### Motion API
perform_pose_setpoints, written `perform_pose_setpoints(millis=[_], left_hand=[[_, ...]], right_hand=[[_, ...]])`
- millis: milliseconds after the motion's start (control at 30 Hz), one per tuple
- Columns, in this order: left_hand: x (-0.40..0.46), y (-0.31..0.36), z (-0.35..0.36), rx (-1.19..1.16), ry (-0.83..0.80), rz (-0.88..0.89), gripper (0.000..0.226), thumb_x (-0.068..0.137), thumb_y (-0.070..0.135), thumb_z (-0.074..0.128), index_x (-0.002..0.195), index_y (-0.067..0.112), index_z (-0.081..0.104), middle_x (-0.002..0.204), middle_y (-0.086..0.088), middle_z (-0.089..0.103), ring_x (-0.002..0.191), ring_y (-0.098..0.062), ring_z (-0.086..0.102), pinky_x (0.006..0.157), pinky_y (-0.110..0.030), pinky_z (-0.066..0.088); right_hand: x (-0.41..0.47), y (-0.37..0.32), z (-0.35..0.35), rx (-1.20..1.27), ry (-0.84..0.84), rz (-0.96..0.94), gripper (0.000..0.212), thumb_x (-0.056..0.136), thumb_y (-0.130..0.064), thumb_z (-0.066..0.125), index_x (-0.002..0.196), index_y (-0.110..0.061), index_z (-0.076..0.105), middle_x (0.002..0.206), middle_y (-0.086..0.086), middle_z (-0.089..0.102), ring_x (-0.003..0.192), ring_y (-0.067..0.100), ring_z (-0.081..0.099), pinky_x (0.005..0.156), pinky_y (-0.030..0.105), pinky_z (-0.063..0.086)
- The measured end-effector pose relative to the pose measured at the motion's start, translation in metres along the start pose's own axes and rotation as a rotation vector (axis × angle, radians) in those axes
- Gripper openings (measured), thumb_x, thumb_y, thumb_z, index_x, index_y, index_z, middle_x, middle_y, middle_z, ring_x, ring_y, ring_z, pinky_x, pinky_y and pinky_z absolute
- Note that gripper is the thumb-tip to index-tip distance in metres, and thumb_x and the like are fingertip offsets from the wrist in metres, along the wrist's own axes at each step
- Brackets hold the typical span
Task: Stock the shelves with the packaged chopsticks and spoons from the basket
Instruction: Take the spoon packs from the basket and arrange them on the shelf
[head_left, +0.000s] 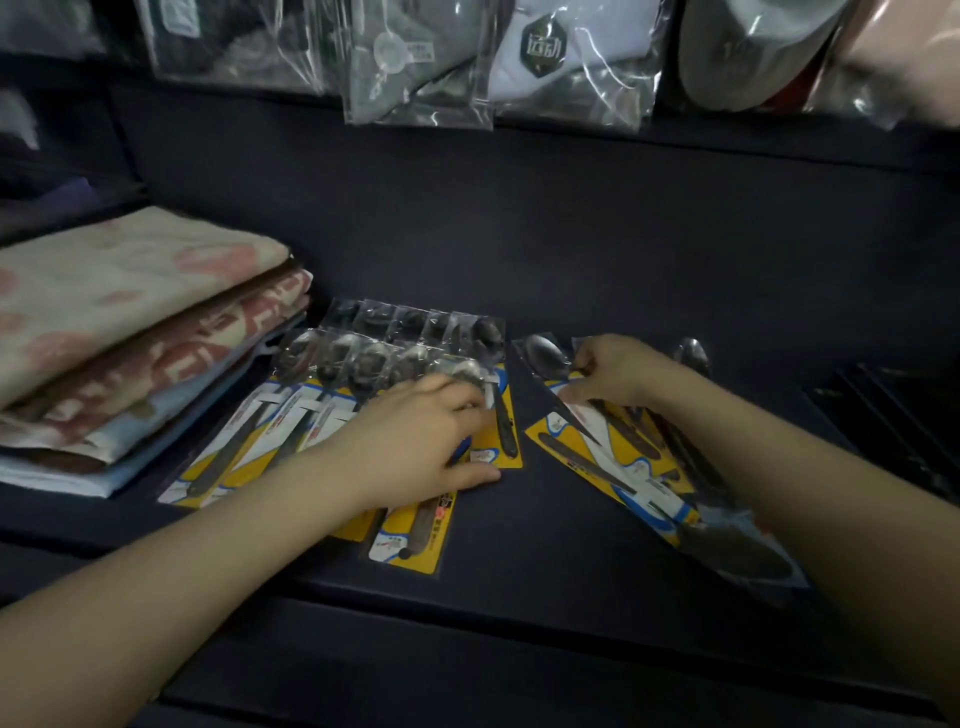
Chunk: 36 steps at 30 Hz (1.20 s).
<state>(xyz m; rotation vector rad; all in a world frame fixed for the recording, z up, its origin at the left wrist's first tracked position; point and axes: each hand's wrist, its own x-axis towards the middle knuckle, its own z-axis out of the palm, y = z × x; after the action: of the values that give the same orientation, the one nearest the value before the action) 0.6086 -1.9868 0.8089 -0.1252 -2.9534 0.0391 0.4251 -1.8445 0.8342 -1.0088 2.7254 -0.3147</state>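
Several yellow-backed spoon packs (291, 410) lie in an overlapping pile on the dark shelf (571, 270). My left hand (421, 441) rests on top of that pile, fingers bent over the packs and thumb against the lower edge. A second group of spoon packs (639, 467) lies at an angle to the right, one end overhanging the shelf's front edge. My right hand (618, 371) pinches the upper end of this group near the spoon bowls (543, 356). No basket or chopsticks show in the head view.
A stack of folded towels (124, 332) sits at the left of the shelf. Bagged socks and cloth goods (426, 67) hang above. Dark slatted items (893, 415) lie at the far right. Bare shelf stretches behind the packs.
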Motion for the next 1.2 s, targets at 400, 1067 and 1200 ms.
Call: perform_pose_setpoints(millis=[400,1067,1200], left_hand=[[0.023,0.013,0.002,-0.027,-0.218,0.074,0.05,0.091,0.005,0.039,0.136,0.027,0.04,0.15,0.012,0.028,0.131,-0.017,0.04,0.099,-0.035,0.042],[-0.053,-0.005,-0.012,-0.15,-0.109,0.02,0.105,0.058,0.089,0.007,0.141,0.028,0.029,0.15,0.01,0.026,0.135,-0.009,0.029,0.111,-0.024,0.027],[-0.062,-0.01,-0.002,-0.103,-0.138,0.055,0.095,0.065,0.077,0.01,0.144,0.027,0.02,0.155,0.01,0.012,0.14,-0.008,0.018,0.105,-0.012,0.011]], right_hand=[[0.007,0.014,0.004,0.353,0.285,0.08,0.012,0.086,-0.013,0.055,0.077,-0.008,0.05,0.062,0.002,0.043,0.063,0.02,0.045,0.05,0.025,0.031],[-0.086,-0.057,-0.028,0.783,0.66,-0.594,0.056,0.08,-0.001,0.054,0.118,-0.036,0.034,0.086,-0.017,0.057,0.059,0.001,0.051,0.053,0.023,0.043],[-0.071,-0.066,-0.01,1.008,0.388,-0.191,0.023,0.083,-0.007,0.054,0.097,-0.026,0.051,0.077,0.002,0.055,0.06,0.02,0.049,0.045,0.024,0.037]])
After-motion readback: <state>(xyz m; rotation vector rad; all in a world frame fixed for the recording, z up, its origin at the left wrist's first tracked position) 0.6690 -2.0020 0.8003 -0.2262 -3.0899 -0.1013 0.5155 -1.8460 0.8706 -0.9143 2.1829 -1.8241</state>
